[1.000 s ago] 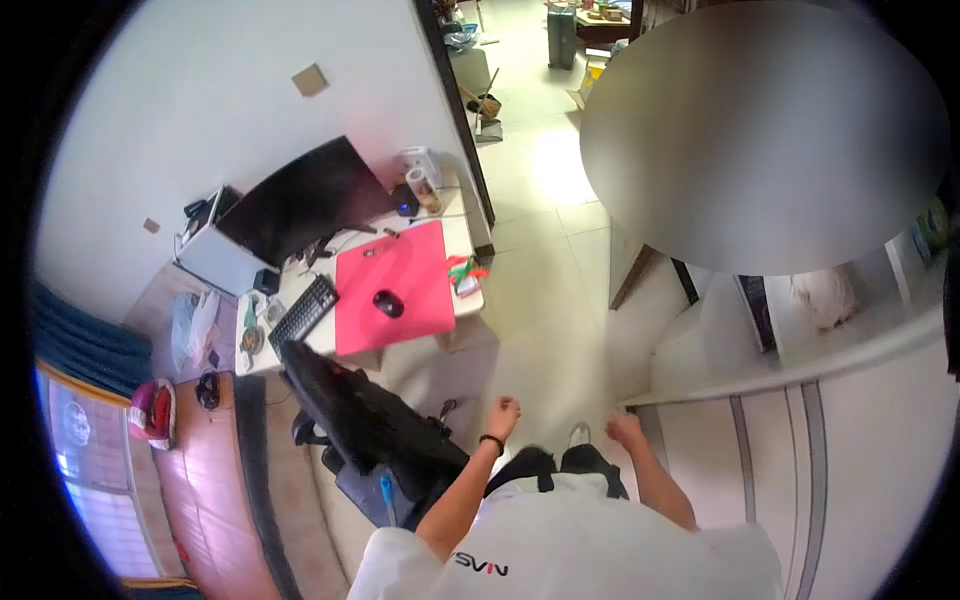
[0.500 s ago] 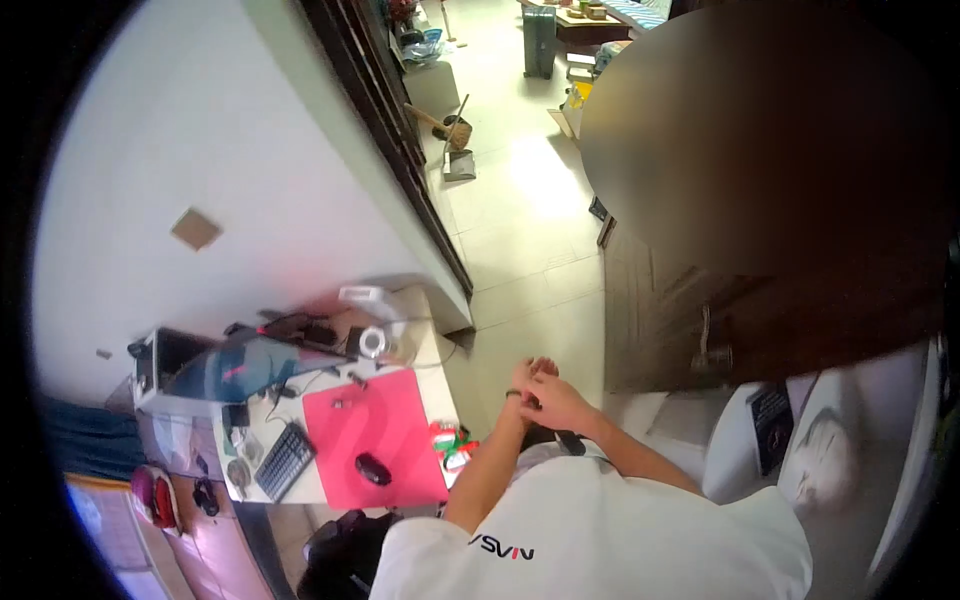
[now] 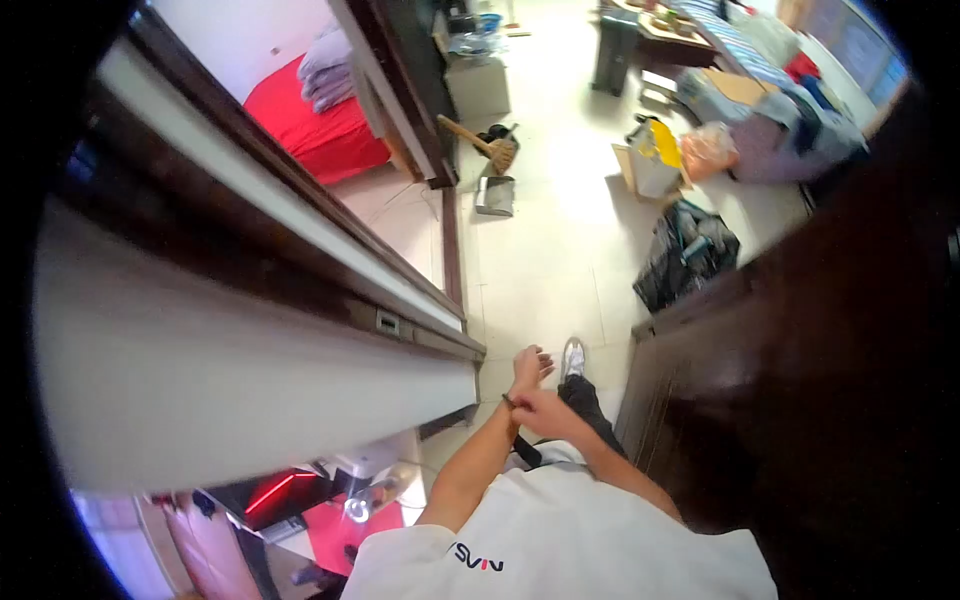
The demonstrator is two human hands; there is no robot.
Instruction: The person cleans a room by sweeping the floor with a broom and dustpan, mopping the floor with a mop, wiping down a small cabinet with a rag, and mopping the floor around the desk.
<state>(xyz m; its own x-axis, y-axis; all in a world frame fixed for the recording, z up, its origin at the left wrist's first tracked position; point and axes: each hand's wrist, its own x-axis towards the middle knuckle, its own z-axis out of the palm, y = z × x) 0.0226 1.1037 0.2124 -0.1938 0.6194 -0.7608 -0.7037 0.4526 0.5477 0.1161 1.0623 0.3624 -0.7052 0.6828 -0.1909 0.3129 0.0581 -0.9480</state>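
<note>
My left hand (image 3: 531, 367) is held out in front of me, its fingers loosely apart and nothing in it. Around that wrist runs a thin dark wristband (image 3: 508, 401). Across the wrist lies my right hand (image 3: 541, 414), its fingers curled in at the wristband and touching it. The fingertips are partly hidden, so the exact grip on the band does not show fully. One white shoe (image 3: 572, 358) and a dark trouser leg show just beyond my hands.
A dark door (image 3: 740, 400) stands on the right and a white wall edge (image 3: 250, 330) on the left. Ahead on the tiled floor are a black bag (image 3: 688, 255), a box (image 3: 655, 165), a broom (image 3: 495, 150) and a dustpan (image 3: 495, 196). A desk with a pink mat (image 3: 345, 530) is lower left.
I have moved forward into the doorway, and the desk has slid to the lower left. My right hand has shifted from my left hand back to its wrist, leaving the left fingers uncovered.
</note>
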